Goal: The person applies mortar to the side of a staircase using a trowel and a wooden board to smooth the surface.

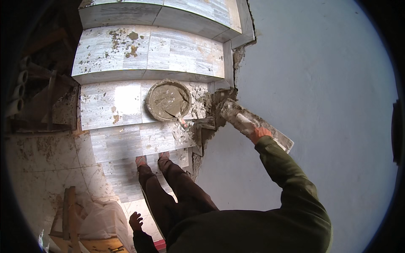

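My right hand (259,134) grips a long rectangular plastering float (282,139), smeared with mortar and held at the broken, rough edge (223,97) where the stair tiles meet the wall. My left hand (136,221) hangs low beside my legs, empty, with its fingers apart and slightly bent. A round bucket of wet grey mortar (164,99) sits on a step left of the float. A small tool with a colored handle (182,123) sticks out from the bucket's front rim.
Tiled steps (185,50) carry mortar spatter and rubble. A plain wall (312,76) fills the right. At left are pipes on a wooden structure (19,92). Lower left, translucent plastic sheeting (97,219) lies among wooden boards (69,211). My feet (162,157) are on a lower step.
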Motion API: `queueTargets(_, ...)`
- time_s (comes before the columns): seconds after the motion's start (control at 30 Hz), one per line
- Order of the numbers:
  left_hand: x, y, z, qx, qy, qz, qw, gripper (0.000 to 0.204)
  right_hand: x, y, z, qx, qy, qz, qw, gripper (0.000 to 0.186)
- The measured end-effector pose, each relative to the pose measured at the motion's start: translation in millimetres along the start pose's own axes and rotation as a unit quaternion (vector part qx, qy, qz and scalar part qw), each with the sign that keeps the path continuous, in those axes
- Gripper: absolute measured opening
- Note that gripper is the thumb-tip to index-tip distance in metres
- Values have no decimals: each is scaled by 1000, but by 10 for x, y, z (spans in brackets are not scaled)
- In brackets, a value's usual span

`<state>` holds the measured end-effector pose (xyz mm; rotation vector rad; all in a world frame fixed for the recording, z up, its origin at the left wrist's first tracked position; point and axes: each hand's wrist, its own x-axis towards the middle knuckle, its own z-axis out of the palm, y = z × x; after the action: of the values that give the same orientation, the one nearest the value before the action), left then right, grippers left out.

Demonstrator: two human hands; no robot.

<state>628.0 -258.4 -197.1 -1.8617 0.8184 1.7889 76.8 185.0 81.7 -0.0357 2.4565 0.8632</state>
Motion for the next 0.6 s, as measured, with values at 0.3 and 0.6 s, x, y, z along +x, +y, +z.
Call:
queueTargets(0.3,-47,99,-199,31,30,11,999,37,594,-12,137,-7,-11,27,1000,27)
queueTargets(0.6,28,-72,-15,-4,-5,3,1000,29,155,83,-277,50,12,101,994,27)
